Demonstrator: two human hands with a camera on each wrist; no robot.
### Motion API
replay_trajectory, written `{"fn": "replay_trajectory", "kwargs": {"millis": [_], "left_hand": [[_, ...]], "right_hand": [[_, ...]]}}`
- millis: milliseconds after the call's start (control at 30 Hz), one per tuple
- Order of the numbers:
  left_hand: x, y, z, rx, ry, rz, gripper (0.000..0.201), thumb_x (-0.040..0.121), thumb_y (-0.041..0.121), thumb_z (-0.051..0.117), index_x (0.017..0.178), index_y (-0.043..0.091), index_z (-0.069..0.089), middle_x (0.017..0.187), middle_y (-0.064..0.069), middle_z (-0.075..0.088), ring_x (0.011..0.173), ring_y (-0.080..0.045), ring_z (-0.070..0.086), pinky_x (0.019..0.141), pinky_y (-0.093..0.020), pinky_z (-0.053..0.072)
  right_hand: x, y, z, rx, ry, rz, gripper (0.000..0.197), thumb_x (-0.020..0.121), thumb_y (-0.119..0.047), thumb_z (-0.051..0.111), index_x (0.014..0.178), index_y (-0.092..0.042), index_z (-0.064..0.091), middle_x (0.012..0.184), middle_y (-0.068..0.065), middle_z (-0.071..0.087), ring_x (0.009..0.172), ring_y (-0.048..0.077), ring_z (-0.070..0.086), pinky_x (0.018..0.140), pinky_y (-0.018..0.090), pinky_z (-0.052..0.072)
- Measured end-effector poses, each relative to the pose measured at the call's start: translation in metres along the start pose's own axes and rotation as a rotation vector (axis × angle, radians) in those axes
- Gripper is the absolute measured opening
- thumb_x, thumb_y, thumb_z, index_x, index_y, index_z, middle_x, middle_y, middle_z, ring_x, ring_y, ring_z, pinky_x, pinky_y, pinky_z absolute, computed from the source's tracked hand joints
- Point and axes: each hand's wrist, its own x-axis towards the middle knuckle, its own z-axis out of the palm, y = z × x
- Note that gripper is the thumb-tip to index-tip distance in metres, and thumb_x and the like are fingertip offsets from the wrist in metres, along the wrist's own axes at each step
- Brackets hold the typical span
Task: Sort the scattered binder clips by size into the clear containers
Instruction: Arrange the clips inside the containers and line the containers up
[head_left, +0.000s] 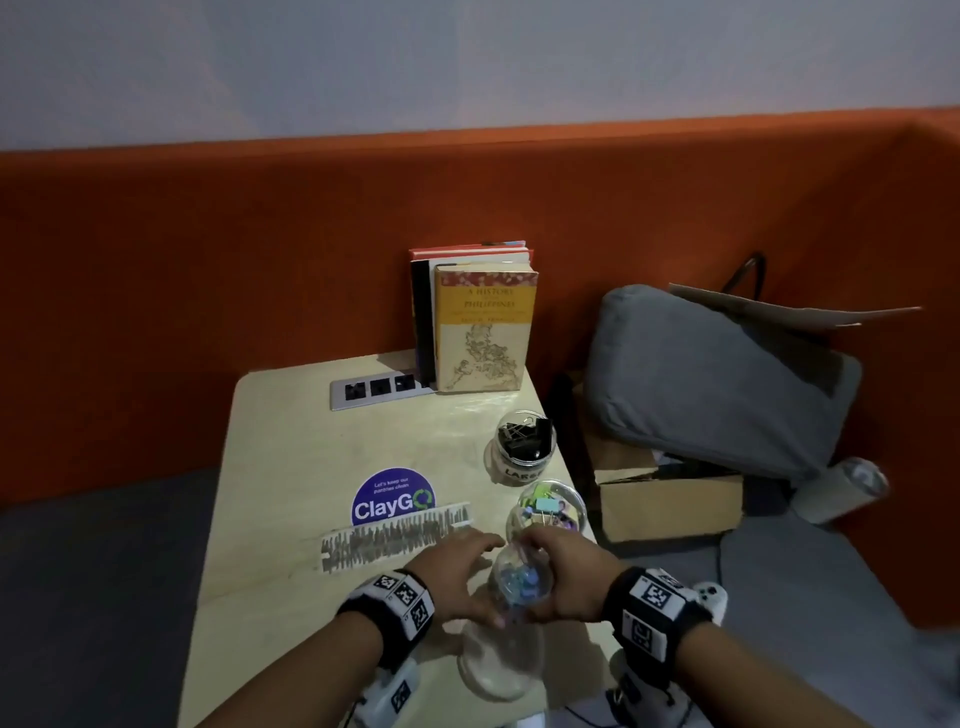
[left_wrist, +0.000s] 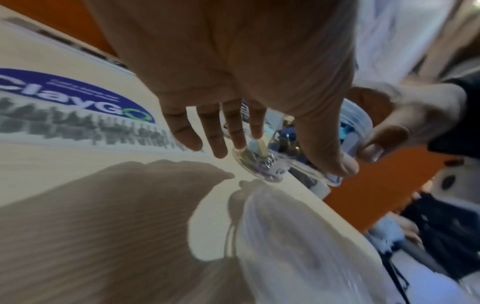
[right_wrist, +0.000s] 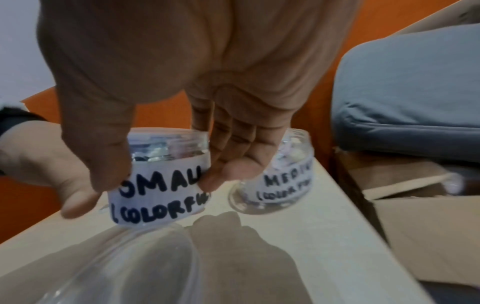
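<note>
While both wrists hang over the near edge of the pale wooden table (head_left: 291, 467), a person's right hand (head_left: 569, 579) grasps the clear jar labelled "SMALL (COLORFUL)" (right_wrist: 161, 191), thumb on one side of the paper label and fingertips (right_wrist: 215, 181) on the other, apparently to steady or shift it. The left hand (head_left: 457, 577) lies just beside the same jar with its fingers (left_wrist: 215, 131) straight and spread, released around nothing; only the thumb (left_wrist: 330, 148) touches the jar's wall, seemingly as a brace. Small blue and pastel binder clips (head_left: 522, 579) fill the jar between the two hands. Just beyond the right fingertips stands the jar marked "MEDIUM" (right_wrist: 280, 185), loaded with coloured clips, and farther past it the jar marked "LARGE" (head_left: 524, 447), holding black clips. Below the palms, nearest the person, lies a wide clear container (head_left: 498, 665) that looks empty, perhaps the one the clips came from. No loose clips show anywhere on the tabletop, so the sorting appears finished or nearly so, and the grip looks like tidying the row. Past the left fingers sit a round blue ClayGo sticker (head_left: 392, 499) and a strip of scribbled tape (head_left: 395, 535); books (head_left: 483, 322) stand against the orange partition (head_left: 208, 260).
</note>
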Motion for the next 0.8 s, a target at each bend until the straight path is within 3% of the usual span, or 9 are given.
{"fn": "replay_trajectory", "kwargs": {"millis": [167,333,467,600,700,800], "left_hand": [[0.01,0.014,0.014,0.261,-0.144,0.009,0.107,0.065,0.068,0.078,0.15,0.028,0.028,0.143,-0.003,0.038,0.13,-0.026,0.042,0.107,-0.043,0.04],[0.015,0.012,0.02,0.233,-0.143,-0.025,0.07,0.08,0.052,0.074,0.139,0.028,0.044,0.134,0.001,0.043,0.123,-0.023,0.048,0.101,-0.037,0.044],[0.014,0.009,0.018,0.204,-0.119,-0.069,0.042,0.088,0.031,0.069,0.128,0.026,0.056,0.126,0.001,0.048,0.115,-0.023,0.054,0.097,-0.033,0.044],[0.009,0.007,0.015,0.182,-0.027,-0.152,0.027,0.095,0.022,0.057,0.121,0.025,0.061,0.12,0.002,0.052,0.111,-0.022,0.055,0.095,-0.031,0.044],[0.006,0.003,0.014,0.155,0.031,-0.19,0.028,0.097,0.016,0.047,0.12,0.025,0.061,0.12,0.001,0.053,0.11,-0.023,0.056,0.095,-0.033,0.045],[0.004,0.0,0.013,0.131,0.089,-0.215,0.025,0.096,0.016,0.049,0.115,0.023,0.064,0.119,0.0,0.06,0.107,-0.021,0.058,0.091,-0.028,0.045]], "right_hand": [[-0.036,0.042,0.001,-0.011,0.024,0.146,0.082,0.057,-0.051,0.083,0.127,-0.027,0.047,0.124,-0.009,0.053,0.105,0.01,0.054,0.091,0.023,0.047],[-0.045,0.062,0.012,-0.085,0.011,0.2,0.081,0.06,-0.049,0.082,0.128,-0.026,0.043,0.127,-0.004,0.049,0.108,0.016,0.054,0.092,0.031,0.049],[-0.044,0.065,0.019,-0.065,0.017,0.182,0.081,0.066,-0.045,0.082,0.13,-0.024,0.039,0.131,-0.002,0.044,0.111,0.017,0.053,0.092,0.031,0.05],[-0.043,0.065,0.016,-0.142,0.0,0.174,0.094,0.064,-0.06,0.075,0.141,-0.03,0.031,0.138,-0.007,0.038,0.117,0.018,0.052,0.095,0.036,0.049],[-0.041,0.061,0.014,-0.235,0.063,0.141,0.084,0.067,-0.074,0.056,0.139,-0.039,0.031,0.135,-0.01,0.041,0.119,0.018,0.05,0.097,0.038,0.045],[-0.035,0.054,0.012,-0.243,0.123,0.105,0.064,0.075,-0.068,0.048,0.132,-0.04,0.04,0.13,-0.011,0.046,0.117,0.016,0.05,0.095,0.037,0.044]]}}
